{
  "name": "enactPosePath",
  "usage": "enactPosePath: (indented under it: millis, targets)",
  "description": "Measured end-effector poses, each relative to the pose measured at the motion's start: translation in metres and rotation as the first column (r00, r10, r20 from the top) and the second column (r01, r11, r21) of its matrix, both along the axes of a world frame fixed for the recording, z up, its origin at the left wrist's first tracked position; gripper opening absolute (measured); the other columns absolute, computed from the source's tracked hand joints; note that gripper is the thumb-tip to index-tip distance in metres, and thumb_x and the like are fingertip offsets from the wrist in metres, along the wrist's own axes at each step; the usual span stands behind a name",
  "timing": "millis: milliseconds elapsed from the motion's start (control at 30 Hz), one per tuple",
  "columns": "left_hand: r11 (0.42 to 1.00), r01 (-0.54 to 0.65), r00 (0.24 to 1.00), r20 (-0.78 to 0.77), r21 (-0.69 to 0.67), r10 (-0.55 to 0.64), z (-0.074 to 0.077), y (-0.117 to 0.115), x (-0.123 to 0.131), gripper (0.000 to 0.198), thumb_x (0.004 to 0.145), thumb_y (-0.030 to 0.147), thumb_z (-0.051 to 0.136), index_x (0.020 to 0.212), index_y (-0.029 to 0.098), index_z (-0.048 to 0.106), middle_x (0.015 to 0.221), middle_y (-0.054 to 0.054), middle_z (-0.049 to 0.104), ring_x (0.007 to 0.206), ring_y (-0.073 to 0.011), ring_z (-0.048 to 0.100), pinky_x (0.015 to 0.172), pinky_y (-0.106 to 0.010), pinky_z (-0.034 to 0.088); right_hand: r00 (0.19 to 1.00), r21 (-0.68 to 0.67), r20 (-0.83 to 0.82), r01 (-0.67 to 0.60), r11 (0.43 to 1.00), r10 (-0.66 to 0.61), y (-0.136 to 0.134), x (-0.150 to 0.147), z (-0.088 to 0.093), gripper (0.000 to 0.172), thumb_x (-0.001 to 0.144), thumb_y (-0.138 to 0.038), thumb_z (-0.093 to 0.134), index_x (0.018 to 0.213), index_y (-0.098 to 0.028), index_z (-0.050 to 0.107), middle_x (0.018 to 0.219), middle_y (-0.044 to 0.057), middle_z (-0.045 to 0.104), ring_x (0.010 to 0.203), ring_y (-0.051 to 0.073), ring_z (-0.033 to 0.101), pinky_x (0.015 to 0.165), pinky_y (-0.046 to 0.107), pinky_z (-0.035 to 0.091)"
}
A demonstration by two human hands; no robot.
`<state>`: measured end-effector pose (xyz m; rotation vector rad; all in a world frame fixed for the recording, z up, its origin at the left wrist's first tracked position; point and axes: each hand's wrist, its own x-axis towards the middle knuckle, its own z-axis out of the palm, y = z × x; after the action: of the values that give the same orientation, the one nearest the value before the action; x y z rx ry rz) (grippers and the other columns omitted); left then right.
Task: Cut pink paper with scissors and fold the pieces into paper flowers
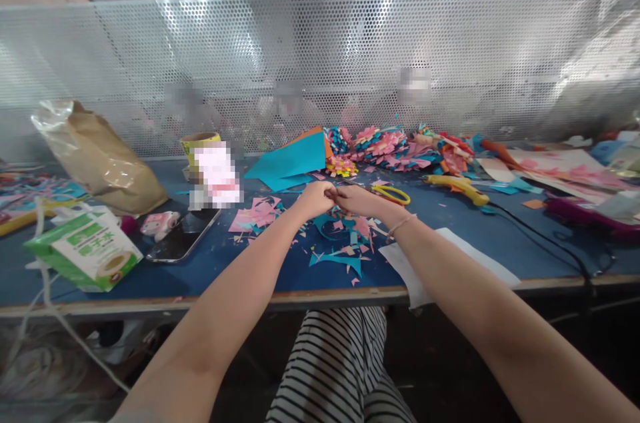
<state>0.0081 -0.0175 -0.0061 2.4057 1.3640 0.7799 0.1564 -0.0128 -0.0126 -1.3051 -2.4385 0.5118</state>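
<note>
My left hand [317, 200] and my right hand [353, 200] meet at the fingertips over the middle of the blue table. Fingers on both are curled in a pinch, and whatever they hold is too small or hidden to make out. Below them lie blue paper scraps [336, 263], and pink paper pieces [256, 214] are spread to the left. Yellow-handled scissors [394, 194] rest just beyond my right wrist. Behind my hands stand folded sheets of blue paper [295, 162] and a heap of pink, blue and yellow paper flowers [383, 148].
A yellow glue gun [457, 188] with a black cord lies right. White paper [470, 256] sits under my right forearm. Leftward are a phone [184, 238], a green-white carton [93, 250], a brown bag [103, 156] and a tape roll [200, 138]. A perforated metal screen [320, 63] borders the back.
</note>
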Motion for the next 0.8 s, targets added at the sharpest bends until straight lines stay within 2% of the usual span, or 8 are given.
enactPosePath:
  millis: [467,633,800]
  targets:
    - [1.0,-0.002,1.0,0.0,-0.01,0.002,0.0001,-0.001,0.0005,0.031,0.057,0.007,0.048,0.083,0.011,0.065,0.081,-0.007,0.067,0.075,-0.0165,0.06,0.069,-0.024,0.045,1.0,-0.005,-0.012,-0.005,1.0,0.005,0.0027,0.0017,-0.0036,0.024,0.086,-0.031,0.032,0.074,-0.016,0.047,0.07,0.006,0.062,0.051,0.011,0.055,0.048,0.019,0.037]
    - [1.0,-0.017,1.0,-0.026,-0.01,0.017,0.0003,-0.0012,0.0006,0.031,0.059,0.007,0.048,0.085,0.012,0.065,0.083,-0.007,0.067,0.077,-0.0162,0.06,0.07,-0.024,0.045,1.0,-0.034,-0.018,0.023,0.999,-0.023,0.0003,0.0006,-0.0016,0.023,0.086,-0.031,0.033,0.076,-0.016,0.047,0.076,0.008,0.063,0.053,0.012,0.057,0.048,0.02,0.038]
    - [1.0,-0.021,0.999,-0.046,-0.008,0.021,-0.0013,0.0007,0.0004,0.033,0.059,0.006,0.048,0.085,0.012,0.066,0.084,-0.007,0.067,0.076,-0.0169,0.06,0.068,-0.024,0.045,0.998,-0.104,-0.058,0.01,0.995,-0.016,-0.0001,0.0,-0.0027,0.028,0.088,-0.037,0.031,0.078,-0.016,0.047,0.079,0.008,0.064,0.052,0.011,0.057,0.047,0.02,0.04]
